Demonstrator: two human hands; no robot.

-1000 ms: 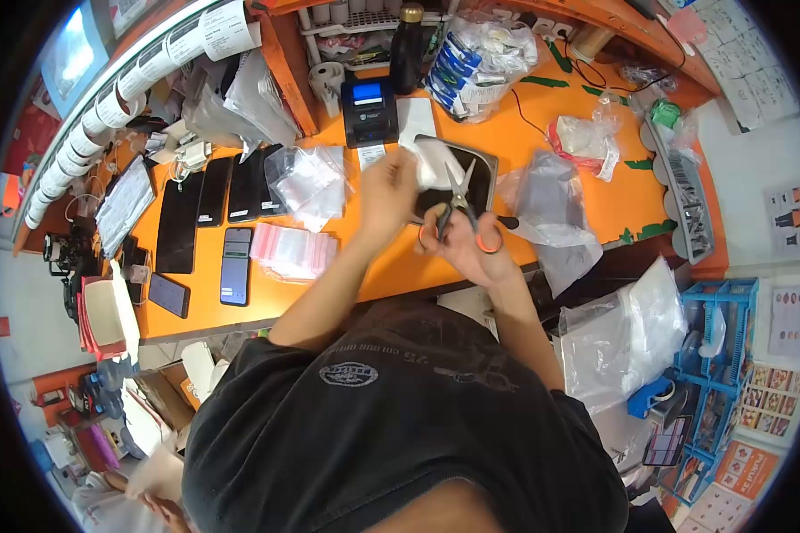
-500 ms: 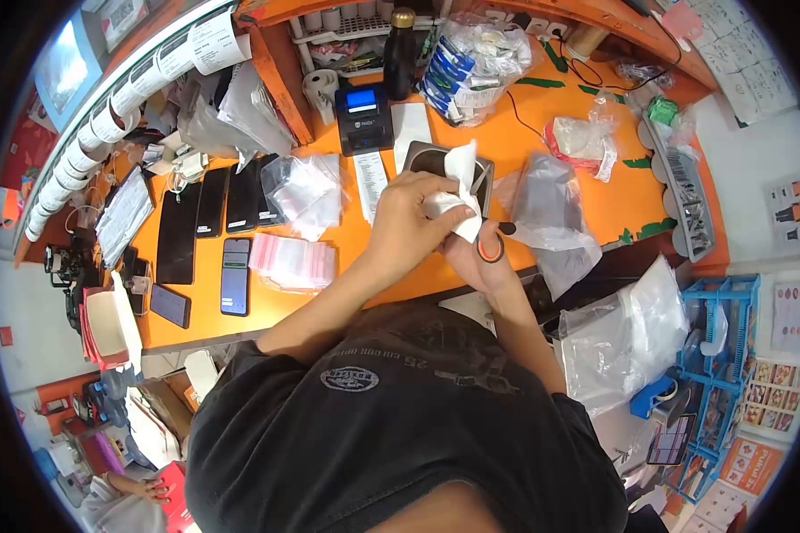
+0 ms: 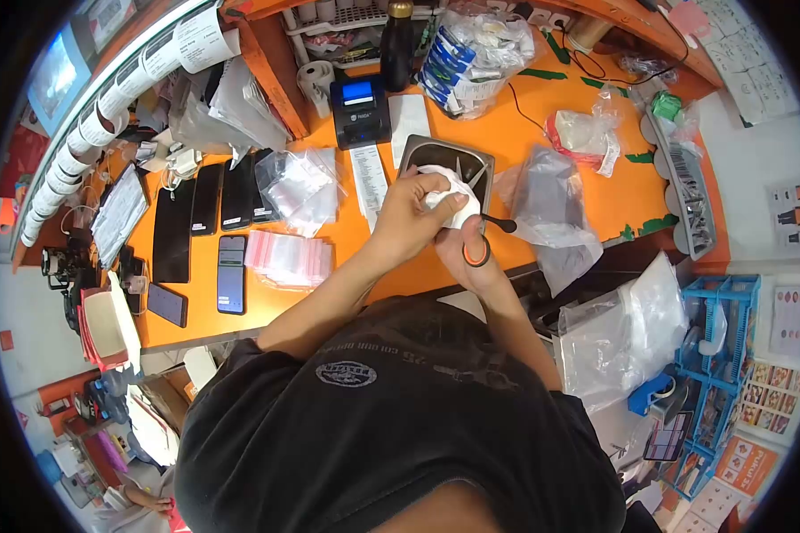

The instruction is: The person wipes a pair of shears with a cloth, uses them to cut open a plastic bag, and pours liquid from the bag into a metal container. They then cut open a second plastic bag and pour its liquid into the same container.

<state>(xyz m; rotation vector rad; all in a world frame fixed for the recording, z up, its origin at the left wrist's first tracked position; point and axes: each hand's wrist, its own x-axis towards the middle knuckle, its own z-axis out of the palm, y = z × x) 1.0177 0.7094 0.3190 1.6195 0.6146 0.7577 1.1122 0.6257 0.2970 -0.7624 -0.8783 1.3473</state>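
Note:
Both my hands meet over a steel tray (image 3: 427, 151) at the table's front edge. My left hand (image 3: 411, 213) pinches a crumpled white tissue (image 3: 460, 194), thumb laid across it. My right hand (image 3: 473, 265) supports the tissue from below and holds scissors (image 3: 479, 252) with orange-and-black handles. One handle loop sits against the right hand; the other sticks out to the right. The blades point away from me, open, and show just beyond the tissue. Part of the scissors is hidden behind the tissue and fingers.
Several phones (image 3: 231, 275) and small clear zip bags (image 3: 289, 258) lie on the left. A receipt printer (image 3: 362, 111) and black bottle (image 3: 398, 49) stand behind. Right of the tray is a grey plastic bag (image 3: 547, 200). A grey organiser (image 3: 689, 191) lines the right edge.
The tissue has gone from standing upright to a bunched wad in my fingers. The scissor blades, mostly hidden before, now show beyond it. Both hands have shifted slightly.

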